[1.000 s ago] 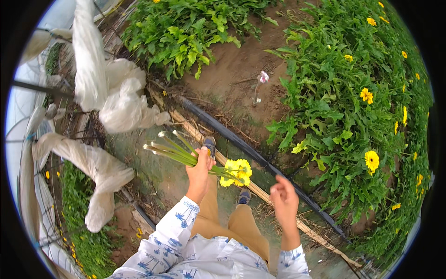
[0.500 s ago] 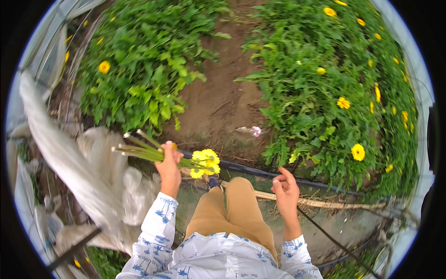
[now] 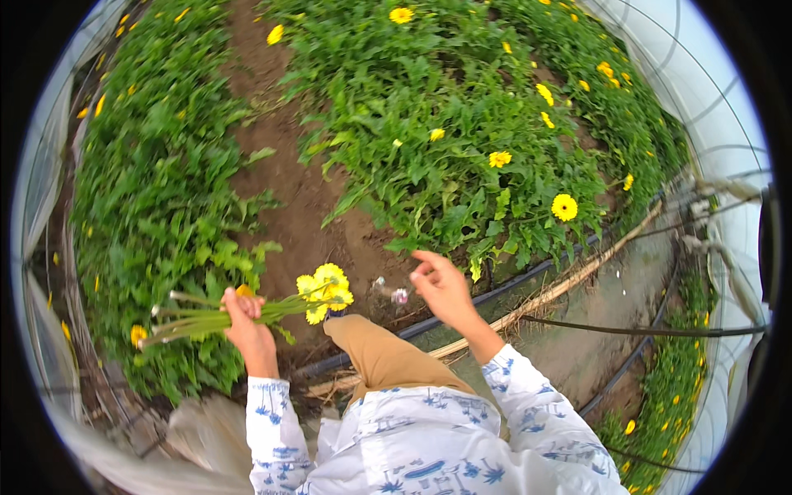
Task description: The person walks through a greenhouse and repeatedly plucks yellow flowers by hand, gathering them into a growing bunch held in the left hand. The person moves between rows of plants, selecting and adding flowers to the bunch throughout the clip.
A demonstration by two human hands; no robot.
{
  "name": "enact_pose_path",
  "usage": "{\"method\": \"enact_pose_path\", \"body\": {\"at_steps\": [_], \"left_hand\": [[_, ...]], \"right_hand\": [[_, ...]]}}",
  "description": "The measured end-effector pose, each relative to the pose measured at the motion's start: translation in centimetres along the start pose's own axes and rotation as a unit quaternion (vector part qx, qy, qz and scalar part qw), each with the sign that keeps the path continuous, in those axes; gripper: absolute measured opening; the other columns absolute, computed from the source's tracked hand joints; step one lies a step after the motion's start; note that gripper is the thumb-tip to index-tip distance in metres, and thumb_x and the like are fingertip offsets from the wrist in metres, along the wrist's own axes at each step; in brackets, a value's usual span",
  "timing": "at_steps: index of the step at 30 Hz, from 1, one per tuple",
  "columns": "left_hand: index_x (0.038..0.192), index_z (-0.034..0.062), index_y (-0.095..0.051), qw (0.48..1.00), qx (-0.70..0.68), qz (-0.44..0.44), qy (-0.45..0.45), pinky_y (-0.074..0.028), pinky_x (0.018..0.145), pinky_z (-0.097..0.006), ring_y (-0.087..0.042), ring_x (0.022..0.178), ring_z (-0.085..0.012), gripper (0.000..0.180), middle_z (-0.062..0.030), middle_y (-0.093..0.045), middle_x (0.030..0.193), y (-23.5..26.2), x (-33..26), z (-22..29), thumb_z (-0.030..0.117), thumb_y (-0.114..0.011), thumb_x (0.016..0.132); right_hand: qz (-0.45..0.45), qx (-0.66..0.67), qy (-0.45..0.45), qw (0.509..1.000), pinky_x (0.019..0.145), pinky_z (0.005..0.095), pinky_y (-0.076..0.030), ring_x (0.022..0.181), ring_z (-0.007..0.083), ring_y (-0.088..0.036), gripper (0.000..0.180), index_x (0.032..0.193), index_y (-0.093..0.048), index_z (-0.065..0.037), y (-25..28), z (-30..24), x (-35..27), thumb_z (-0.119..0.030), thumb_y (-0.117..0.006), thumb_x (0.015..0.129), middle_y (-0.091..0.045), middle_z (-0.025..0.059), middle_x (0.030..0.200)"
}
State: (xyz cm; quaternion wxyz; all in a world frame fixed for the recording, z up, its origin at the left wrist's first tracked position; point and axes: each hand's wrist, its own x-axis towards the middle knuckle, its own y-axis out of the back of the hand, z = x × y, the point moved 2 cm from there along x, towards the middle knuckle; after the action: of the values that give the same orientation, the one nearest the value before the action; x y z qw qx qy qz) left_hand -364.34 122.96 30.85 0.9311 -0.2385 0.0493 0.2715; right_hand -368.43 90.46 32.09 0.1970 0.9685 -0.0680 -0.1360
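Note:
My left hand (image 3: 249, 330) is closed round the stems of a small bunch of yellow gerbera daisies (image 3: 327, 292). The bunch lies nearly level, with the flower heads to the right and the cut stem ends to the left. My right hand (image 3: 446, 293) is empty, its fingers loosely bent and apart. It hovers at the near edge of the leafy bed (image 3: 404, 177), to the right of the held flowers. An open yellow gerbera (image 3: 564, 207) stands in that bed, beyond and to the right of this hand.
A brown soil path (image 3: 309, 198) runs between this bed and another planted row (image 3: 157, 223) on the left. A black pipe (image 3: 503, 288) and a bundle of dry canes (image 3: 569, 283) cross the ground beside my legs. Plastic sheeting (image 3: 210, 437) lies at lower left.
My body and view have turned to the right, toward the right-hand bed. My right hand has reached forward to its leaves. The bunch stays in my left hand.

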Motion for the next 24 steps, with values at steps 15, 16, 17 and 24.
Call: {"method": "enact_pose_path", "body": {"at_steps": [15,16,17,24], "left_hand": [[0.065,0.0144,-0.03,0.988,0.044,-0.12,0.082,-0.038,0.062,-0.031,-0.028,0.053,-0.0106,0.04,0.0032,-0.027,0.058,-14.3,17.4,4.9,0.026,-0.047,0.099],[0.065,0.0143,-0.03,0.986,0.045,-0.132,0.09,-0.038,0.062,-0.031,-0.027,0.053,-0.0106,0.039,0.0031,-0.027,0.058,-15.8,17.9,4.9,0.026,-0.047,0.099],[0.066,0.0142,-0.03,0.984,0.045,-0.143,0.098,-0.038,0.062,-0.031,-0.027,0.054,-0.0106,0.039,0.0031,-0.027,0.058,-17.2,18.4,5.0,0.027,-0.047,0.099],[0.066,0.0144,-0.031,0.949,0.063,-0.279,0.131,-0.038,0.06,-0.03,-0.028,0.052,-0.0096,0.038,0.0032,-0.028,0.058,-30.1,21.3,2.1,0.025,-0.048,0.098]], "right_hand": [[0.088,0.052,-0.141,0.985,0.066,0.0309,-0.049,0.069,0.0154,-0.059,0.041,0.121,-0.057,-0.006,-2.5,-4.2,9.6,-0.019,-0.064,0.084,-0.06,0.006,0.089],[0.1,0.063,-0.141,0.983,0.066,0.0311,-0.049,0.069,0.0155,-0.059,0.041,0.122,-0.056,-0.006,-2.0,-4.7,9.9,-0.02,-0.064,0.084,-0.06,0.0061,0.09],[0.111,0.072,-0.14,0.981,0.066,0.0313,-0.049,0.07,0.0157,-0.06,0.041,0.122,-0.056,-0.006,-1.5,-5.3,10.2,-0.02,-0.064,0.084,-0.061,0.0061,0.09],[0.269,0.114,-0.16,0.943,0.063,0.0304,-0.049,0.068,0.014,-0.059,0.045,0.126,-0.052,-0.004,3.0,-4.5,11.1,-0.02,-0.062,0.086,-0.061,0.0055,0.089]]}}
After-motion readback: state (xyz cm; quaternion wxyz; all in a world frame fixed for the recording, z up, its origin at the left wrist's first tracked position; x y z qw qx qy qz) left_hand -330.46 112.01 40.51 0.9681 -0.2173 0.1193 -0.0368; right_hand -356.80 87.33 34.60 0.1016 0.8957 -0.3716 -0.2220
